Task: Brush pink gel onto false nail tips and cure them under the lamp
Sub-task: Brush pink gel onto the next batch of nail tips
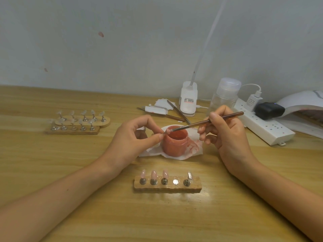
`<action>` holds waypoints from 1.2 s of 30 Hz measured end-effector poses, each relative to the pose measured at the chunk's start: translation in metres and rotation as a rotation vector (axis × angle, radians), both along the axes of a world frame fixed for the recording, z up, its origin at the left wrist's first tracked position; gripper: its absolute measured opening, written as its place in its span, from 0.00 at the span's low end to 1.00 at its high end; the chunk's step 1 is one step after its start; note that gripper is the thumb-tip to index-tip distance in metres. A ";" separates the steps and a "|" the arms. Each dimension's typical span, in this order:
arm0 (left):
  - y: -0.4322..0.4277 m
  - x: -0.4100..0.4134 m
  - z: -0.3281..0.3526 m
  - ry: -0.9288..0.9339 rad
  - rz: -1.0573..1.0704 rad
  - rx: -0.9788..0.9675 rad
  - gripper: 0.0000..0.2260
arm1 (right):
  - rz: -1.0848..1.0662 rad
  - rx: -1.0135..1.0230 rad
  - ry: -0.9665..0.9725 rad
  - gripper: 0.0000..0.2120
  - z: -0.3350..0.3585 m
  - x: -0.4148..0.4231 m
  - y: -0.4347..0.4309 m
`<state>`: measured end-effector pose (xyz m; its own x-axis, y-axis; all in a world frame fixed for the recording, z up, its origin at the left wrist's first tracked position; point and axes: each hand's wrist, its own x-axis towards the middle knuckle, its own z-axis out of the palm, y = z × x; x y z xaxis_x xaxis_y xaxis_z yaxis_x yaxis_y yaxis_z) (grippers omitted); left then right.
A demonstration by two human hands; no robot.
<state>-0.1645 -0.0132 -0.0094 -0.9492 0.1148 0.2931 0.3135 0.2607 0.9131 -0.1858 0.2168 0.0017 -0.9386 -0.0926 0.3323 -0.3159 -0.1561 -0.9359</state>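
At the middle of the pale, wood-grained table point(70, 172) stands a small round jar point(174, 142), open, squat and glossy, filled with salmon-pink gel; it sits on a crumpled white tissue point(183, 155) smeared with pink streaks. The left hand point(138, 135) pinches a tiny false nail tip point(167, 131) between thumb and forefinger, holding it just over the jar's left rim. The right hand point(225, 130) grips a slim reddish-brown brush point(208, 121) like a pen, its metal ferrule and dark bristles laid against that tip. Nearer the person lies an oblong block of rough wood, the holder point(167, 186), carrying small metal pegs: three on the left bear pointed, shiny pink tips point(153, 174), the rightmost bears a clear tip point(189, 174), and between them one round silver disc point(175, 182) sits bare. Well apart at the left, two more wooden holders point(78, 125) lie one behind the other, each with a row of clear tips on pegs. Toward the wall are tweezers point(178, 111) across white pads, a white clip-lamp base point(188, 102) with a bending neck, and a clear plastic bottle point(224, 96) with a domed cap. At the far right a white power strip point(267, 126) holds a white and a black plug, and behind it the smooth white dome of the curing lamp point(304, 105) shows its open mouth
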 end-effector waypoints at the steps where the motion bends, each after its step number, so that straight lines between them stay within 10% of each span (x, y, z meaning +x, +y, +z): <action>1: 0.000 0.000 0.000 -0.002 -0.003 0.005 0.04 | -0.020 0.015 -0.011 0.08 -0.001 -0.001 0.000; 36: 0.001 0.001 0.000 0.070 -0.038 -0.001 0.06 | 0.012 0.005 -0.043 0.10 0.001 -0.001 -0.001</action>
<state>-0.1640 -0.0122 -0.0094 -0.9214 0.1509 0.3581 0.3859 0.2479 0.8886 -0.1870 0.2162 0.0025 -0.9508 -0.1055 0.2912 -0.2735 -0.1550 -0.9493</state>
